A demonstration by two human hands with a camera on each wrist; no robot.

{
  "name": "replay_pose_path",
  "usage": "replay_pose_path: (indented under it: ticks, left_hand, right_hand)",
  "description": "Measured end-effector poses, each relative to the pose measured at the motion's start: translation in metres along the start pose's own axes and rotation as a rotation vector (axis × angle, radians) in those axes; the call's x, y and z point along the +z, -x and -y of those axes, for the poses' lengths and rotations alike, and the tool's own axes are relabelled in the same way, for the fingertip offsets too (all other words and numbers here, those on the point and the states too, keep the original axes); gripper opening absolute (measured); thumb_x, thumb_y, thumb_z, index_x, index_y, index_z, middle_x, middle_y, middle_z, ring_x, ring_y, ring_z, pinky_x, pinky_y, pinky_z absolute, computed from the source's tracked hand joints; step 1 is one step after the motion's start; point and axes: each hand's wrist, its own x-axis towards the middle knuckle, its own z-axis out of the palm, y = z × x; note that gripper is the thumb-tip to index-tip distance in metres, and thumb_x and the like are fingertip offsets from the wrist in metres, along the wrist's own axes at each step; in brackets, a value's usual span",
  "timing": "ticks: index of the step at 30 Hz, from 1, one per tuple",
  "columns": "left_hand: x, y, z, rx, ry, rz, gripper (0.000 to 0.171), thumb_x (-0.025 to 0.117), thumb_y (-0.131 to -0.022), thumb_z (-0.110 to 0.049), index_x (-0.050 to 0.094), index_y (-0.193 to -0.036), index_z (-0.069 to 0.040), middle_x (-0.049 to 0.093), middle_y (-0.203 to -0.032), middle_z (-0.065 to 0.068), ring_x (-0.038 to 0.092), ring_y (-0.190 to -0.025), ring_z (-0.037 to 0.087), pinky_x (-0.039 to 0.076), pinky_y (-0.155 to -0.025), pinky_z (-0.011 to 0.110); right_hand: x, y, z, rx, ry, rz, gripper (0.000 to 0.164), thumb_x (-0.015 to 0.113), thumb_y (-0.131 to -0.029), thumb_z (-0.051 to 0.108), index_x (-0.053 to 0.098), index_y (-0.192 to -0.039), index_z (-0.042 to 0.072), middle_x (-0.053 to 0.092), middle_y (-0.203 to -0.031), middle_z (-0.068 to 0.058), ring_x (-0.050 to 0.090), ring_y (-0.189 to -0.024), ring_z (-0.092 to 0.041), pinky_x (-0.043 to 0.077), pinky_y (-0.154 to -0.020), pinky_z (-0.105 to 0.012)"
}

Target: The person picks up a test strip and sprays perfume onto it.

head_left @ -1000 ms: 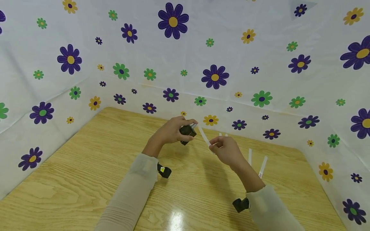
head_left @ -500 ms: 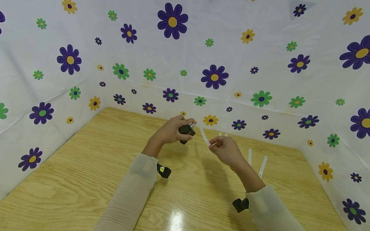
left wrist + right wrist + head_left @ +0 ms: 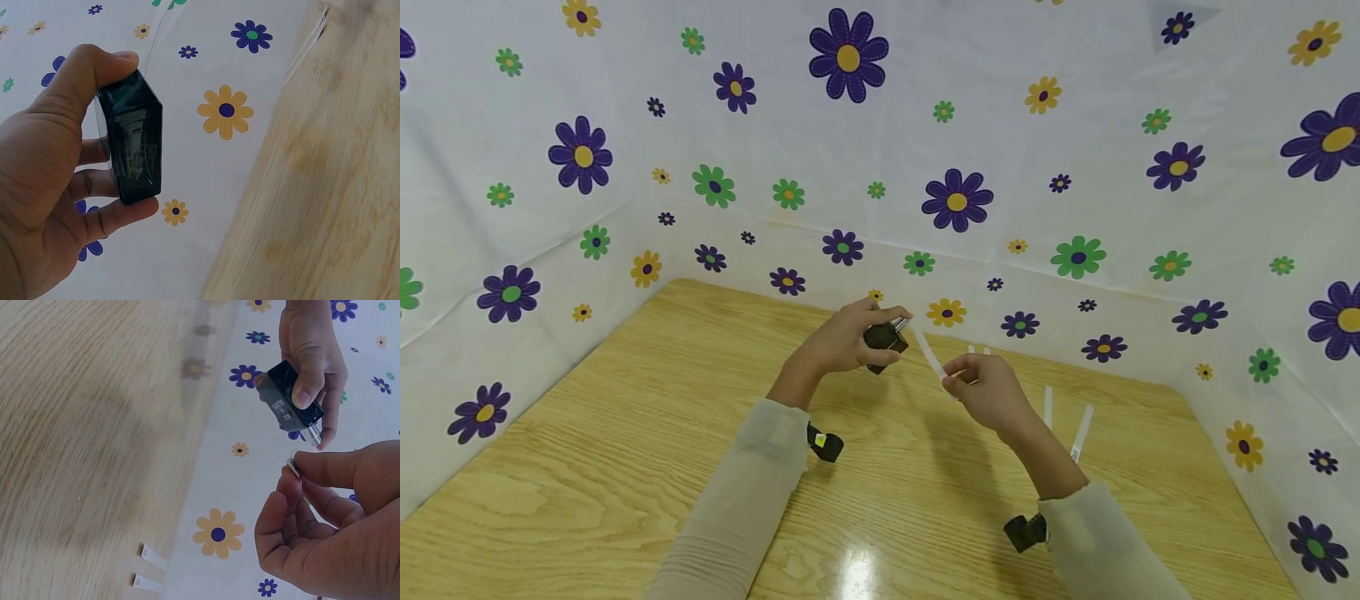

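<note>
My left hand (image 3: 838, 340) grips a dark green glass perfume bottle (image 3: 137, 150), held tilted above the table. Its silver spray nozzle (image 3: 313, 435) points toward my right hand (image 3: 996, 398), with the left index fingertip on top of the nozzle. Between thumb and fingers, my right hand pinches a white paper test strip (image 3: 932, 354) by its lower end. The strip's free end rises close in front of the nozzle, with a small gap between them. From the right wrist, only the strip's edge (image 3: 292, 466) shows.
Several more white strips lie on the wooden table (image 3: 647, 433), among them one strip (image 3: 1048, 407) and another (image 3: 1083, 432) right of my right hand. A flower-print sheet (image 3: 880, 142) walls the table's back and sides. Black wrist cameras sit under both sleeves.
Half a second ago the strip looked slightly bowed; now it is straight again. Both hands stay almost in place, with only a tiny shift of the bottle.
</note>
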Motion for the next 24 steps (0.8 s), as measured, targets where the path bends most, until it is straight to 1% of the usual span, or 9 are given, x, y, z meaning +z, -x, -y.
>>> replay_pose_path:
  ticks: [5,9,15,22,24]
  left_hand:
    - [-0.0004,-0.0002,-0.0002,0.0,-0.015,0.012,0.062,0.079,-0.092,-0.03,0.056,-0.149,-0.026,0.053,-0.115,0.011,0.054,-0.089,0.024,0.051,-0.069,0.031]
    - [-0.0012,-0.0005,-0.0007,0.006,-0.01,0.016,0.062,0.078,-0.092,-0.029,0.056,-0.15,-0.024,0.053,-0.115,0.012,0.054,-0.089,0.024,0.05,-0.069,0.031]
    - [-0.0015,-0.0005,0.0004,0.017,0.005,0.02,0.062,0.079,-0.092,-0.029,0.057,-0.149,-0.022,0.053,-0.112,0.011,0.053,-0.088,0.024,0.05,-0.069,0.031]
    - [-0.0017,-0.0002,0.0025,0.027,0.015,0.027,0.06,0.079,-0.092,-0.028,0.058,-0.147,-0.017,0.054,-0.11,0.012,0.052,-0.089,0.024,0.05,-0.07,0.032]
    - [-0.0019,0.0,0.0022,0.021,0.016,0.028,0.06,0.079,-0.092,-0.029,0.058,-0.148,-0.018,0.054,-0.111,0.011,0.053,-0.09,0.025,0.05,-0.071,0.032]
  right_hand:
    - [-0.0005,-0.0005,-0.0002,-0.008,-0.001,0.005,0.019,0.063,-0.102,0.012,0.069,-0.116,0.001,0.07,-0.101,-0.014,0.065,-0.091,-0.028,0.052,-0.073,-0.035]
    - [-0.0008,-0.0009,-0.0003,-0.013,-0.007,0.01,0.019,0.063,-0.102,0.011,0.069,-0.117,0.001,0.069,-0.101,-0.014,0.066,-0.094,-0.031,0.052,-0.074,-0.036]
    - [-0.0001,-0.0016,-0.0005,-0.017,-0.014,0.014,0.021,0.062,-0.102,0.011,0.069,-0.118,-0.001,0.069,-0.105,-0.018,0.065,-0.097,-0.035,0.051,-0.075,-0.035]
    - [0.0005,-0.001,-0.0013,-0.009,-0.018,0.014,0.021,0.063,-0.102,0.012,0.069,-0.118,-0.001,0.07,-0.104,-0.015,0.065,-0.1,-0.035,0.052,-0.076,-0.036]
    - [0.0004,-0.0011,-0.0017,-0.007,-0.015,0.011,0.021,0.063,-0.102,0.012,0.069,-0.118,0.0,0.07,-0.104,-0.014,0.065,-0.1,-0.035,0.052,-0.076,-0.037]
